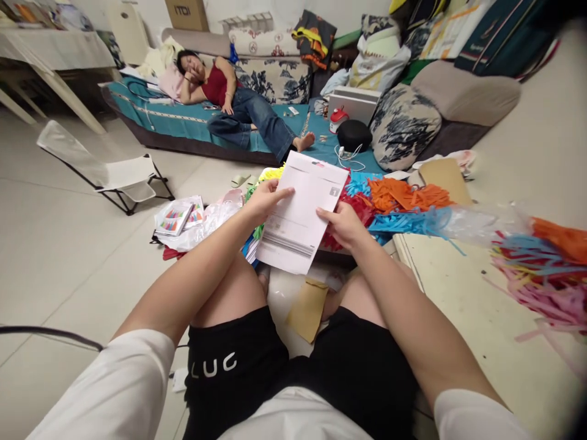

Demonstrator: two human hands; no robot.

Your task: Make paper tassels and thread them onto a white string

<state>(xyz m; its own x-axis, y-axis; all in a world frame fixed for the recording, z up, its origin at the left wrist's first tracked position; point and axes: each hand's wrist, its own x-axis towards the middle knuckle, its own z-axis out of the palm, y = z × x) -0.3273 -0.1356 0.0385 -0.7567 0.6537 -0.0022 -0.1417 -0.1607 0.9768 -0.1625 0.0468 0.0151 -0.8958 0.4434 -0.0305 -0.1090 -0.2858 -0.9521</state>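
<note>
A flat white printed packet (298,208) is held up in front of me, tilted, with a hang slot near its top edge and dark stripes near the bottom. My left hand (267,200) grips its left edge, thumb on the front face. On the opposite edge, my right hand (343,223) pinches it the same way. Behind the packet lie bundles of coloured strips: orange ones (406,194), blue ones (408,221) and red ones (360,208). Below, between my legs, rests a brown paper envelope (309,310).
A person (229,91) lies on the teal-covered sofa (160,125) ahead. To the left stand a white folding chair (123,171) and printed packets (177,217) beside clear plastic. A cream table (463,293) at right bears more coloured strips (545,269). A black cable (50,333) crosses the left side.
</note>
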